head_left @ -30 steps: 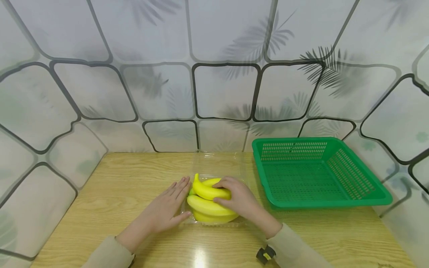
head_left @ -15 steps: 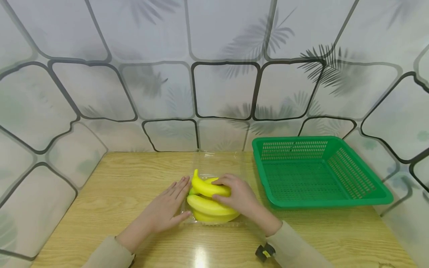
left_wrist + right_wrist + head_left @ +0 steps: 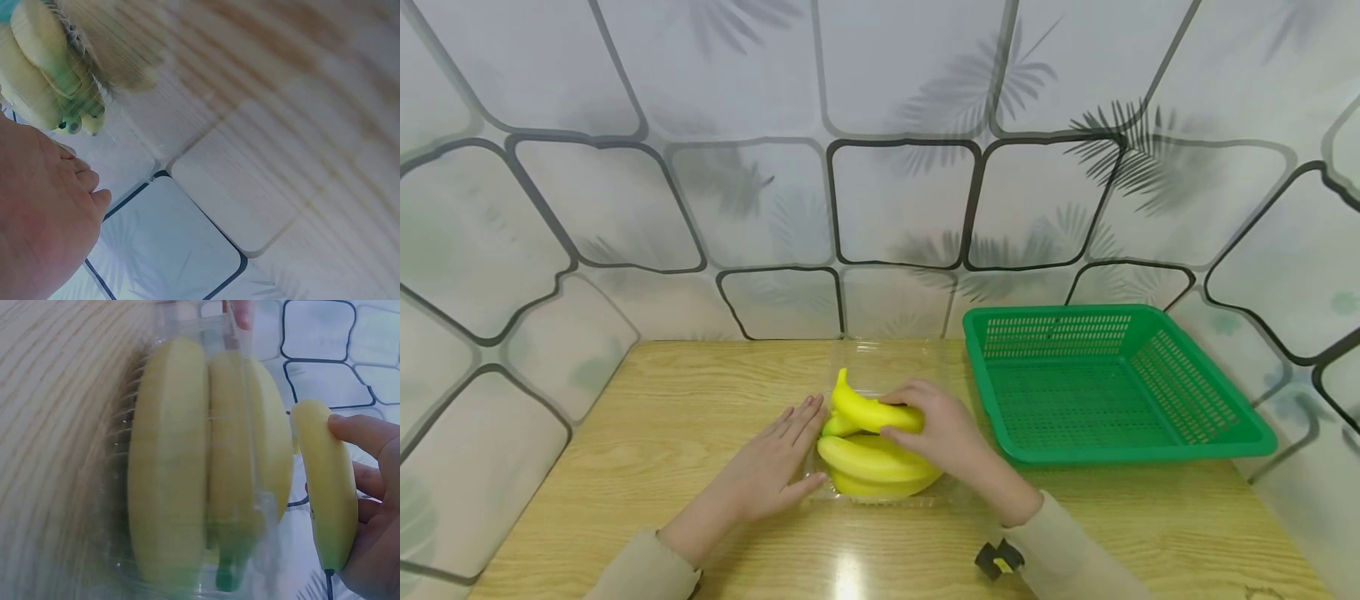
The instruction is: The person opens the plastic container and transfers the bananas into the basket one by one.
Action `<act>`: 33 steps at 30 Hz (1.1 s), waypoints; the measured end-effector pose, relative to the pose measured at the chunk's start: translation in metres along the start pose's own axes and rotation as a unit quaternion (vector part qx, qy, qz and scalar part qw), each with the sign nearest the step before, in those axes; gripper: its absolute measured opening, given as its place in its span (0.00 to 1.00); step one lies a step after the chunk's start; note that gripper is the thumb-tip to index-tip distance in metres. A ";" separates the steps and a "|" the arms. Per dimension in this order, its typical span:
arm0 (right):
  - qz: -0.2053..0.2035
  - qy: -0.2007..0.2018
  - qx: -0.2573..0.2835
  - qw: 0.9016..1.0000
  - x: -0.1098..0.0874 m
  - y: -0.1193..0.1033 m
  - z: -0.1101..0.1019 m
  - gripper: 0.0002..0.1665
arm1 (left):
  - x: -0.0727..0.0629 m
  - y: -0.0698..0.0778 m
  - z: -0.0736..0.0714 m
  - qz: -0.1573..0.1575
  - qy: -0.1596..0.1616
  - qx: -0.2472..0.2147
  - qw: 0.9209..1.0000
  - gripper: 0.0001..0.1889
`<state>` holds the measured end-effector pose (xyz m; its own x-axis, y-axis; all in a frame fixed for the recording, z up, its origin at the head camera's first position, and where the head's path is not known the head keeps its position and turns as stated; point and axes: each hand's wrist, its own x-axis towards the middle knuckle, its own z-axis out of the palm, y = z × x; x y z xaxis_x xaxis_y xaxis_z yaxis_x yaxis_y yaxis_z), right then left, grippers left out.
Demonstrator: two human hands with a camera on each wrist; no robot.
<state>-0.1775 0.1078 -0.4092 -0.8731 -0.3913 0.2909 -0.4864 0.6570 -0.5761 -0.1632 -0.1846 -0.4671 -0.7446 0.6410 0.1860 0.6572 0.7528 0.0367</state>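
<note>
In the head view a clear plastic clamshell box (image 3: 891,367), its lid folded back, holds several yellow bananas (image 3: 876,458). My right hand (image 3: 947,429) grips one more banana (image 3: 872,410) above the others, thumb on the near side and fingers on the far side. From the right wrist view, this held banana (image 3: 325,487) stands apart from the box wall. Flat and straight-fingered, my left hand (image 3: 767,467) lies along the left side of the box, thumb near its front corner. Green banana tips (image 3: 75,122) show close to that hand in the left wrist view.
A green plastic basket (image 3: 1097,458) with slotted walls stands to the right of the box, near the back wall. Both rest on a wooden table (image 3: 700,392). Patterned wall covering (image 3: 902,204) rises behind and at the sides.
My right hand has raised the held banana and moved it slightly away from me, opening a gap over the bananas below. The left hand stays in place.
</note>
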 end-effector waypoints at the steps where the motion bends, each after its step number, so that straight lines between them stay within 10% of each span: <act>1: -0.001 0.001 -0.001 1.000 0.000 0.000 -0.002 0.23 | 0.000 0.000 0.000 0.001 0.002 0.000 1.000 0.45; 33: -0.021 0.099 -0.007 0.995 -0.009 0.012 -0.061 0.21 | 0.000 0.000 0.001 0.008 0.009 -0.004 1.000 0.44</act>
<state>-0.1776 0.1585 -0.3727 -0.8407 -0.2848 0.4606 -0.5222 0.6517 -0.5501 -0.1637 -0.1843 -0.4681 -0.7314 0.6508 0.2037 0.6706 0.7406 0.0419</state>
